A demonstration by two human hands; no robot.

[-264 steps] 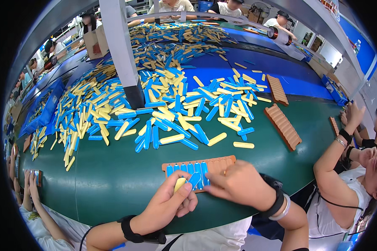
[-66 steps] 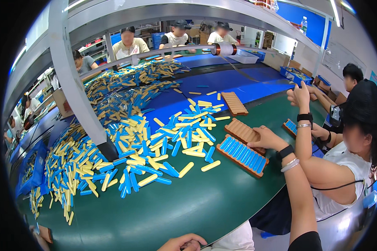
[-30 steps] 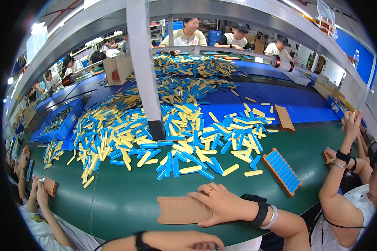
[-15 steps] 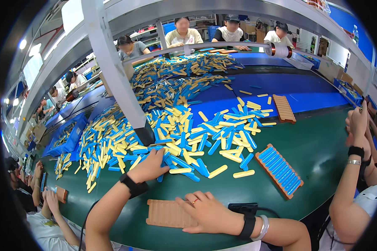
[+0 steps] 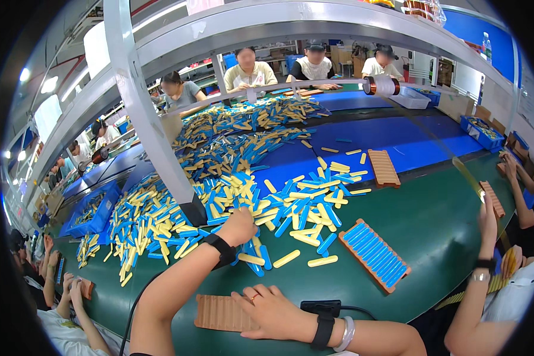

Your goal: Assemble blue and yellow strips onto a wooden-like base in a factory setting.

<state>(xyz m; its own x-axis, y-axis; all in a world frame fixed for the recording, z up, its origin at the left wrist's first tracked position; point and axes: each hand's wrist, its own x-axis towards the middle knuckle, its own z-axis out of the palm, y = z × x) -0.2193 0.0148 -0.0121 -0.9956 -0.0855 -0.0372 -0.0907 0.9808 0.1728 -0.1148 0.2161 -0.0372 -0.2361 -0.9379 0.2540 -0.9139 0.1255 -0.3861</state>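
Observation:
My left hand (image 5: 238, 225) reaches forward into the near edge of a big heap of blue and yellow sticks (image 5: 231, 190) on the green belt. Its fingers are curled down among the sticks and hidden. My right hand (image 5: 270, 305) lies flat, fingers spread, on the right end of an empty brown grooved tray (image 5: 216, 312) close to my body. Both wrists wear black bands. A second tray filled with blue sticks (image 5: 374, 255) lies to the right of my hands.
A slanted metal post (image 5: 154, 136) stands in the heap. Another empty brown tray (image 5: 384, 168) lies on the blue belt. A co-worker's arm (image 5: 483, 249) reaches in at the right; other people's hands (image 5: 71, 291) work at the left. Blue bins (image 5: 95, 207) sit far left.
My left hand has stretched out from near my body into the stick heap. The filled blue tray now lies to the right, and my right hand stays on a new empty tray.

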